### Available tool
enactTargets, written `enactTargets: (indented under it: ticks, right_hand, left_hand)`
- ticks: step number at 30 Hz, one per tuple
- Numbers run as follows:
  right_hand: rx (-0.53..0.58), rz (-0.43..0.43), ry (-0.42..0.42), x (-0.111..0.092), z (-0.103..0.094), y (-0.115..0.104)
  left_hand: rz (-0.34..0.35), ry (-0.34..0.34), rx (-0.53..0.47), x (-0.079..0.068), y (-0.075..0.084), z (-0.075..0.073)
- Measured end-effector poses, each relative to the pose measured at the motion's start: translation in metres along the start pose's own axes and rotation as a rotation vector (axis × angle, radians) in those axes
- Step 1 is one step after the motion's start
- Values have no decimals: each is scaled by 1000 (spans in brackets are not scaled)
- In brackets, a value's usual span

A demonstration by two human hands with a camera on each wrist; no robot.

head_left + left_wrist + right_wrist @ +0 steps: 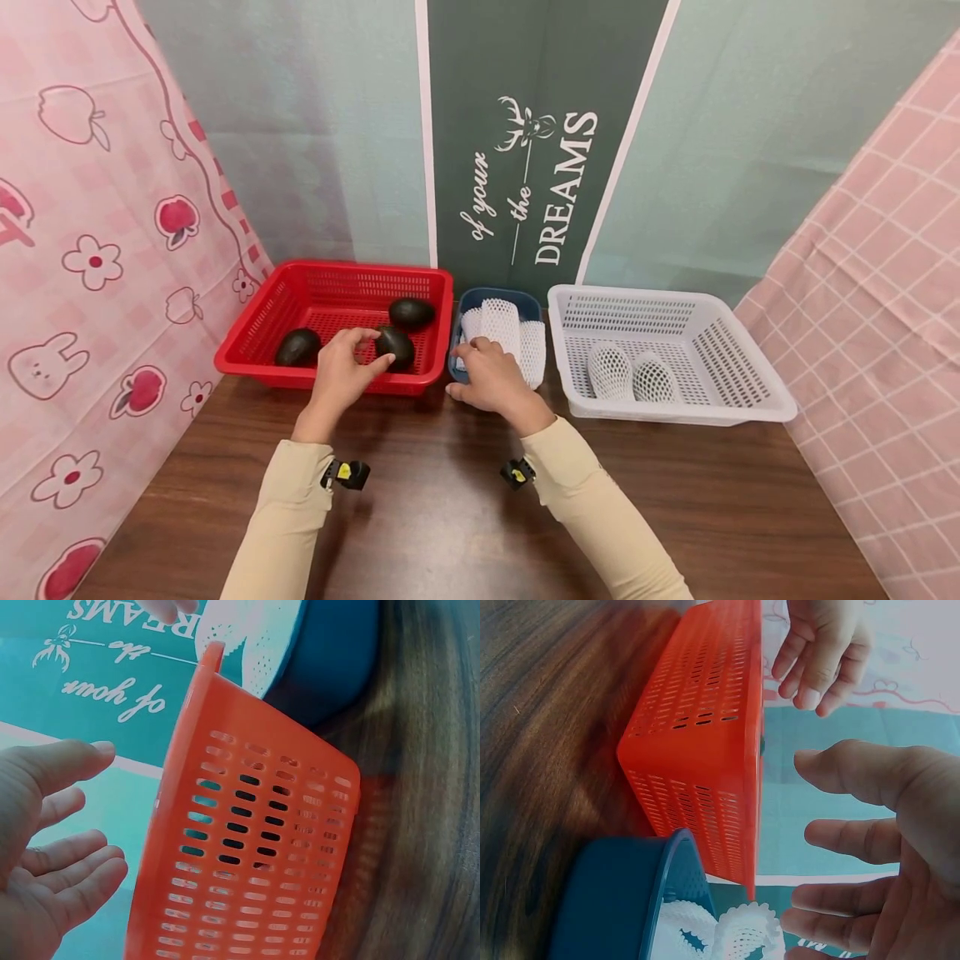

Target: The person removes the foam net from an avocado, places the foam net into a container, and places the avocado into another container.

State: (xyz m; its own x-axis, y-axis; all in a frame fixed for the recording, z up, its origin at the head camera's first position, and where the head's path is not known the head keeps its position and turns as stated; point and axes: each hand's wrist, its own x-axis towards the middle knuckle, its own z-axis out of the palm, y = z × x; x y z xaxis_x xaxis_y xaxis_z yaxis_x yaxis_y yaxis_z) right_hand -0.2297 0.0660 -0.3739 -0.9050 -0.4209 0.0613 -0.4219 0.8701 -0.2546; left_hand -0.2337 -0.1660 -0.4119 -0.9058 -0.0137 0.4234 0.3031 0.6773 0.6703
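My left hand point(341, 371) hovers over the front of the red basket point(258, 333), thumb and fingers spread apart close to a dark avocado point(397, 348). In the left wrist view nothing shows between those fingers, which stand above the basket's rim. A second avocado point(412, 313) lies just behind, and a third avocado point(298, 347) at the left. Over the small blue basket point(528, 305) is my right hand point(491, 377), fingers loosely spread at the white foam net sleeves point(501, 323). The right wrist view shows that hand holding nothing, with sleeves below its fingertips.
A white basket point(675, 302) stands at the right, holding two net-wrapped fruits point(654, 380), green showing through one. All three baskets stand in a row on the brown wooden table point(480, 517). Fabric curtains hang behind and on both sides.
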Motion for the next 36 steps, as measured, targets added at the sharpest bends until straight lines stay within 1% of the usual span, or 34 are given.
enactTargets:
  ticks: [4, 7, 9, 12, 14, 17, 20, 28, 36]
  right_hand:
    - [-1, -1, 0, -1, 0, 0]
    - [-6, -7, 6, -2, 0, 1]
    - [-5, -11, 11, -4, 0, 2]
    - [-1, -24, 35, -9, -3, 4]
    - [10, -29, 54, -12, -5, 6]
    - [24, -31, 84, -17, -9, 10]
    - [35, -22, 94, -21, -12, 14]
    - [45, 1, 129, -27, -17, 31]
    - [65, 33, 119, -33, -19, 50]
  left_hand:
    - [16, -8, 4, 0, 1, 0]
    - [42, -19, 9, -2, 3, 0]
    - [81, -18, 30, -5, 6, 0]
    - [138, -25, 70, -11, 15, 0]
    - [163, -33, 90, -15, 21, 0]
    - [171, -59, 104, -17, 27, 3]
    - [176, -81, 124, -18, 31, 6]
    - [215, -112, 178, -20, 40, 14]
    - [278, -168, 241, -22, 50, 23]
